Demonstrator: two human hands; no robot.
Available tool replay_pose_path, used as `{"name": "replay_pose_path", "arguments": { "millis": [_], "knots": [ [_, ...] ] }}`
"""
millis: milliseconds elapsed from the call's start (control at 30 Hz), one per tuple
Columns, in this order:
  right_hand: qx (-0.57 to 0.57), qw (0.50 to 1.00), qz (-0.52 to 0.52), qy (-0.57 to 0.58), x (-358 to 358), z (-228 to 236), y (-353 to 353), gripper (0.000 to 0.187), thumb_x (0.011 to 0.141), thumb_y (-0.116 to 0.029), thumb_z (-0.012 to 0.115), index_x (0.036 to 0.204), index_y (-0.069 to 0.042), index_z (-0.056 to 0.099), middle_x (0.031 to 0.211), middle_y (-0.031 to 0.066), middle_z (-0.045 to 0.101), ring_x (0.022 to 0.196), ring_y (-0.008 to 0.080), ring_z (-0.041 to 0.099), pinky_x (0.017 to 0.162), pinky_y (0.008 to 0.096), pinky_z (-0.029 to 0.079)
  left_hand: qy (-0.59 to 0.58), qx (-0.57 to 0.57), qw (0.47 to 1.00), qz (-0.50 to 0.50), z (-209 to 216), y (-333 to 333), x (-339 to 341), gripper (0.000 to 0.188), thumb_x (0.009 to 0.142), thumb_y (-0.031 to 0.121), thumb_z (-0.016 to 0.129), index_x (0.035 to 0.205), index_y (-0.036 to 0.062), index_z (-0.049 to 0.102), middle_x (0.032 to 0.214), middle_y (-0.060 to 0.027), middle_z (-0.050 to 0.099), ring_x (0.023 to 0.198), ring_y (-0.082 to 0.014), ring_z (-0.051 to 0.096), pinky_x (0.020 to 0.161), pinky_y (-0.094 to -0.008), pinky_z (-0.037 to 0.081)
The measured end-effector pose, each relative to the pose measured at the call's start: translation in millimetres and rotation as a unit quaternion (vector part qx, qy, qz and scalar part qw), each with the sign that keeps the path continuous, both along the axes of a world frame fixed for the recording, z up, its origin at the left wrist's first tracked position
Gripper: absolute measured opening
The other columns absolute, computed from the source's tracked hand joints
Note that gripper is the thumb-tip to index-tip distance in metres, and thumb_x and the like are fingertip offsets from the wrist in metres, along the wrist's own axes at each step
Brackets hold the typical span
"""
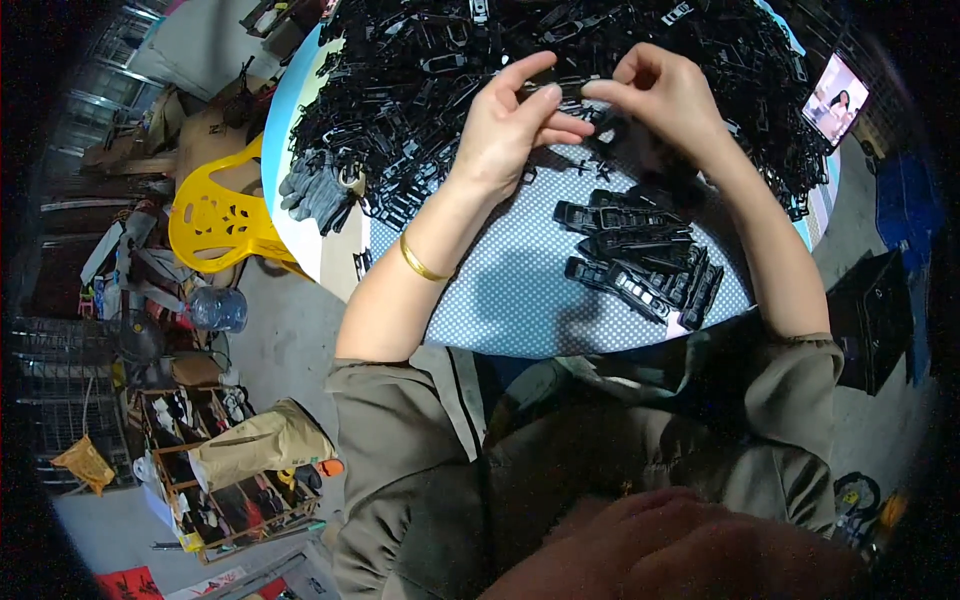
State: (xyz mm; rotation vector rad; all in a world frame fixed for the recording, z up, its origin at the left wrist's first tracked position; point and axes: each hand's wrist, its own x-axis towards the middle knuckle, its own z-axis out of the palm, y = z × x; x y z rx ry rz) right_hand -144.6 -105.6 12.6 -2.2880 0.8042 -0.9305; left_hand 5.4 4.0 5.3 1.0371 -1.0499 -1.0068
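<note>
Above the patterned light tabletop (490,290), my left hand (510,125) and my right hand (668,95) face each other. A thin, dark, small black part (570,88) spans the gap between their fingertips. My left thumb is against one end, with its other fingers spread out. At the opposite end, my right thumb and forefinger pinch it; its exact shape is too small to tell. Behind both hands spreads a big heap of black plastic pieces (400,120). Closer to me, several long black plastic pieces (640,250) lie side by side in a cluster.
A grey glove (315,190) lies at the table's left edge. A phone (835,100) with a lit screen stands at the right. To the left are a yellow plastic stool (225,215), a water bottle (218,310) and a rack bearing a paper sack (265,440). A black box (872,320) is at right.
</note>
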Motion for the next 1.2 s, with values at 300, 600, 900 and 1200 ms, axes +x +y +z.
{"name": "replay_pose_path", "arguments": {
  "millis": [300, 600, 900, 1200],
  "knots": [
    [-0.252, 0.915, 0.253, 0.187, -7.0, -12.9, -4.4, 0.034, 0.059, 0.001, 0.064, 0.093, -0.004, 0.061, 0.089, 0.0076, 0.055, 0.087, 0.0244, 0.052, 0.08, 0.0335, 0.045, 0.071, 0.066, 0.993, 0.063, 2.6, 2.3, 10.4, 0.038, 0.09, 0.011, 0.04, 0.122, -0.0089, 0.031, 0.096, -0.0189, 0.052, 0.088, -0.0294, 0.059, 0.077, -0.0339, 0.052],
    [0.102, 0.981, 0.152, -0.06, -3.0, 1.4, -8.3, 0.025, 0.079, -0.027, 0.063, 0.083, -0.004, 0.058, 0.068, 0.0006, 0.056, 0.058, 0.0053, 0.052, 0.052, 0.0194, 0.041, 0.079, 0.051, 0.995, 0.042, -3.9, 1.9, -0.4, 0.043, 0.087, 0.002, 0.043, 0.124, -0.0106, 0.027, 0.104, -0.0225, 0.05, 0.094, -0.0259, 0.057, 0.085, -0.029, 0.049],
    [0.164, 0.981, 0.071, -0.077, 3.2, -7.7, 5.1, 0.029, 0.075, -0.031, 0.067, 0.071, -0.003, 0.061, 0.059, -0.0009, 0.056, 0.052, 0.0054, 0.053, 0.048, 0.0183, 0.041, 0.063, 0.018, 0.998, 0.022, -12.1, -1.7, -5.7, 0.042, 0.087, 0.001, 0.044, 0.125, -0.0074, 0.029, 0.099, -0.0148, 0.053, 0.087, -0.0173, 0.058, 0.085, -0.0257, 0.048],
    [0.092, 0.988, 0.049, -0.114, 11.7, -21.4, 13.2, 0.033, 0.072, -0.032, 0.069, 0.077, 0.001, 0.065, 0.06, 0.0055, 0.061, 0.053, 0.0081, 0.055, 0.049, 0.0224, 0.043, -0.129, 0.001, 0.98, 0.153, -18.0, 0.2, -14.0, 0.044, 0.078, 0.006, 0.058, 0.117, -0.0076, 0.043, 0.079, -0.0059, 0.06, 0.062, -0.0049, 0.053, 0.053, -0.0167, 0.041]
  ]
}}
